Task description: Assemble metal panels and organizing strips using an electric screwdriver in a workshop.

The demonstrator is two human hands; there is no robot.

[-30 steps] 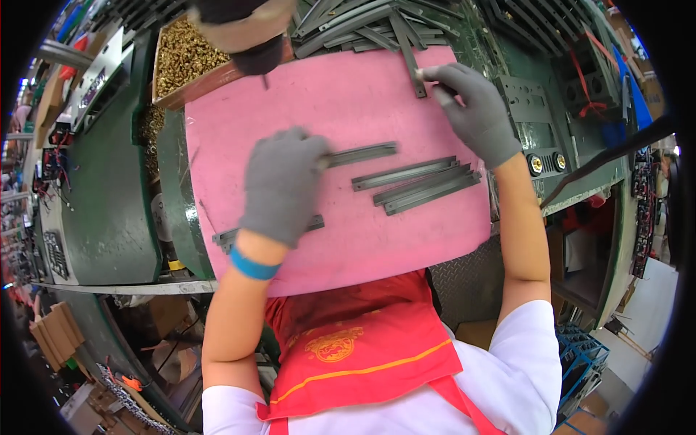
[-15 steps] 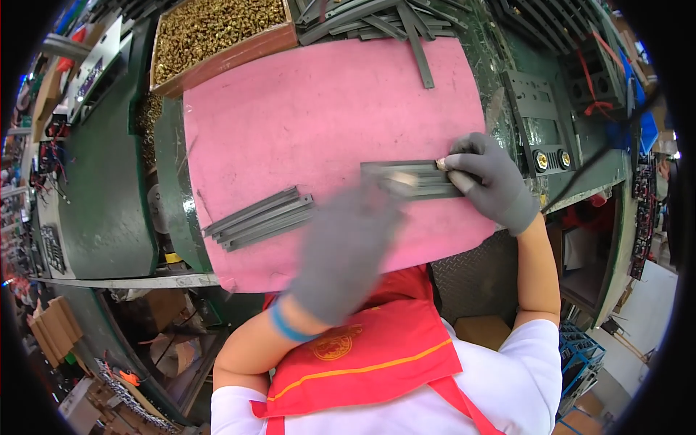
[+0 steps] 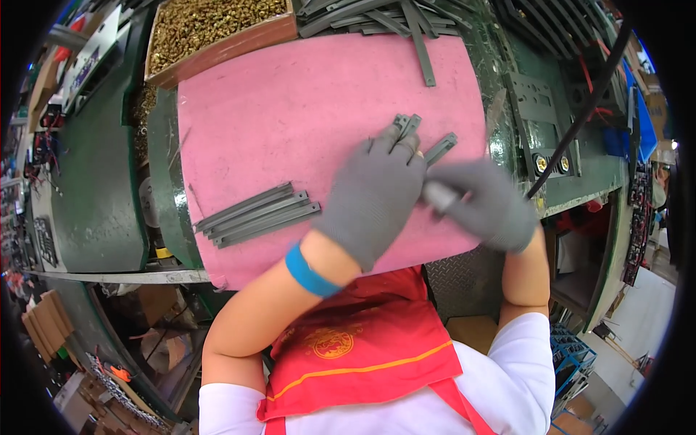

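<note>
My left hand [image 3: 377,192], in a grey glove, is closed round a few dark grey metal strips [image 3: 407,125], whose ends with holes stick out beyond its fingers. Another grey strip [image 3: 441,147] slants up and right between my two hands; which hand bears it is hidden. My right hand [image 3: 482,203], also gloved, is close beside the left one, its thumb toward the left fingers. Motion blurs its fingertips. Left of my hands, several similar strips [image 3: 257,214] lie side by side, slanted, on the pink mat [image 3: 290,109].
A box [image 3: 217,49] full of small brass-coloured parts stands at the far left. Beyond the mat's far edge lies a heap of grey strips [image 3: 377,16], one reaching onto the mat. To the right is a grey plate with holes [image 3: 535,109]; a dark cable [image 3: 580,119] crosses there.
The strips that lay level under my hands are now tilted up in my left hand. The left hand has moved right and up; the right has come down and left toward it.
</note>
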